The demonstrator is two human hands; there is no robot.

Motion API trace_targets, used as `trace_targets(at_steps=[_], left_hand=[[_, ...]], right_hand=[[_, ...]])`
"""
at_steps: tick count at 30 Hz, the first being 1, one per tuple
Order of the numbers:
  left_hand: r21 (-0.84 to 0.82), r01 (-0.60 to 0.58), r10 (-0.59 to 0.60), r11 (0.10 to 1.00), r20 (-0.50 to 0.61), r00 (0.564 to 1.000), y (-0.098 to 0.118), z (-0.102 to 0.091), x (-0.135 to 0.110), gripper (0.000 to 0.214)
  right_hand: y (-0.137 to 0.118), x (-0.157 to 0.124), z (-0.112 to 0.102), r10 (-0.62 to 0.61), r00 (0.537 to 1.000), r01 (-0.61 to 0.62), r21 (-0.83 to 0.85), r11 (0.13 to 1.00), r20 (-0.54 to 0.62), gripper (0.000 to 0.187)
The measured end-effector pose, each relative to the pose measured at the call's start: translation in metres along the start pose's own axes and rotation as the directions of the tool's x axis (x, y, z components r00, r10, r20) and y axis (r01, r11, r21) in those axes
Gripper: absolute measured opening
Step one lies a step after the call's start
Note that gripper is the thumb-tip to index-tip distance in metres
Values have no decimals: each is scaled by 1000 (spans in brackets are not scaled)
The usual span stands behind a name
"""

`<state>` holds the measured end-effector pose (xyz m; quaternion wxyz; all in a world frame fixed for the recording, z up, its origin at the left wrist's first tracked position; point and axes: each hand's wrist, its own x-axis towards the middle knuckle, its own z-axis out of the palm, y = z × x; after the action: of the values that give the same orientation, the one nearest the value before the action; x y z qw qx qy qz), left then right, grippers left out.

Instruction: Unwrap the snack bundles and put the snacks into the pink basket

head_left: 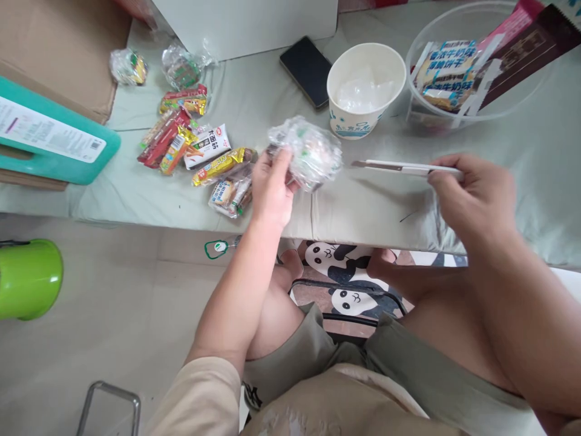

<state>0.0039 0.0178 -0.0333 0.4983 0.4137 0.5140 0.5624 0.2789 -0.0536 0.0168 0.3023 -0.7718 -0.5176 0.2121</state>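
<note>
My left hand [275, 188] is closed on a bundle wrapped in crinkled clear plastic [313, 151], held up over the covered table; what lies inside the wrap is hard to make out. To its right, my right hand [474, 191] grips the white handle of a utility knife [403, 168]. The knife's blade points left toward the bundle, a small gap away. Just behind stands a white paper cup [363, 91] with crumpled clear plastic inside. Left of my left hand lie several packaged snacks, among them a yellow packet [224, 165] and a white packet [209, 145].
A clear tub [422, 115] of snack packets stands at the back right, with a black phone [306, 69] left of the cup. Two plastic-wrapped bundles [129, 66] [181, 66] lie near a cardboard box [59, 48]. A teal container [59, 133] borders the left side.
</note>
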Motion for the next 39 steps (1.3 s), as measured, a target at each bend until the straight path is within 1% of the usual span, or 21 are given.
trace_targets(at_steps=[2,4,7,9,11,13,14,15,17,18,19,20,21,24,27,31,32,34,35,37,39], left_hand=[[78,-23,14,997,114,993,-3,11,-14,39],[162,-83,44,983,233,971,-6,21,-26,40],[249,-205,104,947,367,924,-7,32,-38,36],[291,-263,138,920,390,911,-6,35,-42,28],[370,-305,158,878,376,913,-1,36,-44,20],[484,-340,178,807,350,920,6,34,-45,16],[534,-357,191,766,342,920,10,32,-45,17],[573,-373,202,730,341,918,13,30,-45,17],[617,-394,206,681,354,912,19,25,-43,17],[630,-399,197,666,367,909,21,23,-41,18],[640,-398,183,658,376,908,22,20,-40,19],[646,-393,170,655,380,909,23,18,-38,20],[647,-385,160,658,379,911,22,15,-36,20],[617,-344,135,707,360,923,18,11,-31,25],[563,-273,91,780,330,940,16,8,-25,10],[471,-181,99,864,194,976,21,3,-20,19],[459,-189,108,868,198,974,23,3,-21,18],[475,-269,118,838,324,939,24,2,-23,11],[497,-333,118,801,414,903,24,3,-26,20],[536,-457,116,710,551,827,21,6,-31,53],[541,-545,164,641,597,785,17,10,-36,71]], right_hand=[[11,9,-1,37,999,-36,-43,998,37,12],[25,17,-1,-41,999,43,-80,996,24,17],[44,24,0,-175,983,162,-180,970,-61,18],[51,27,-1,-200,973,165,-263,951,-114,15],[50,27,-1,-216,962,156,-313,937,-166,19],[42,21,1,-310,933,256,-266,930,-186,21],[36,17,4,-392,906,359,-200,912,-161,21],[29,11,8,-486,864,475,-110,873,-134,22],[16,-2,20,-667,745,667,63,742,-30,37],[10,-8,26,-722,692,719,84,690,17,45],[5,-13,31,-759,648,754,84,651,61,46],[1,-17,35,-775,623,774,65,630,104,39],[-2,-20,38,-774,616,778,40,627,146,30],[-4,-19,35,-717,655,740,-10,672,239,19],[0,-14,25,-665,694,696,-22,717,275,16],[9,-7,16,-641,733,662,-21,749,226,12],[11,-6,15,-639,742,654,-12,756,201,11],[13,-5,15,-634,754,642,12,767,170,10],[13,-5,16,-630,758,636,20,771,166,10],[12,-6,18,-622,764,628,25,778,170,9],[10,-7,21,-628,757,635,23,773,180,10]])
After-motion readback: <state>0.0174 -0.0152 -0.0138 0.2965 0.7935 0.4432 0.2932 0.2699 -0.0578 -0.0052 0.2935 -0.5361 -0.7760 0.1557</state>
